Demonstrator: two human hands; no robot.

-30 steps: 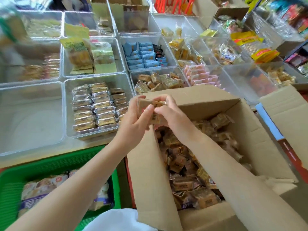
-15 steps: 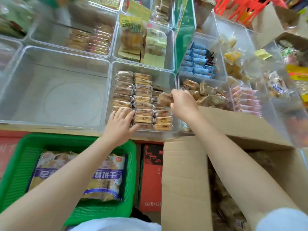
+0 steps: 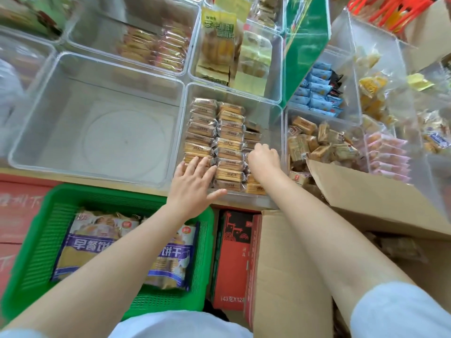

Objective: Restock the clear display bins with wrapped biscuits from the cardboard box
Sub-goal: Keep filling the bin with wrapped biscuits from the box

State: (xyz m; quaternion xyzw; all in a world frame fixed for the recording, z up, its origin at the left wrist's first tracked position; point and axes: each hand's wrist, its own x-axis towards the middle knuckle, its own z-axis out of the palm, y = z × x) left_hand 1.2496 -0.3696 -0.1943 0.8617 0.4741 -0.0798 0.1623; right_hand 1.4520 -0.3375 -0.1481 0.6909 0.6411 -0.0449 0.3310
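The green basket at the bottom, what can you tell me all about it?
The green basket looks like plastic, with slotted mesh walls and a thick rim. It sits low at the left, below the clear bins, beside a red carton. Inside lie big biscuit bags printed in purple and yellow. The left forearm passes above its right part; whether it touches cannot be told. The basket sits level and looks whole.

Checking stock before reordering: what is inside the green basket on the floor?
The green basket holds large bags of breakfast biscuits with purple labels. The left forearm crosses over them, so the exact count, and anything beneath, cannot be seen.
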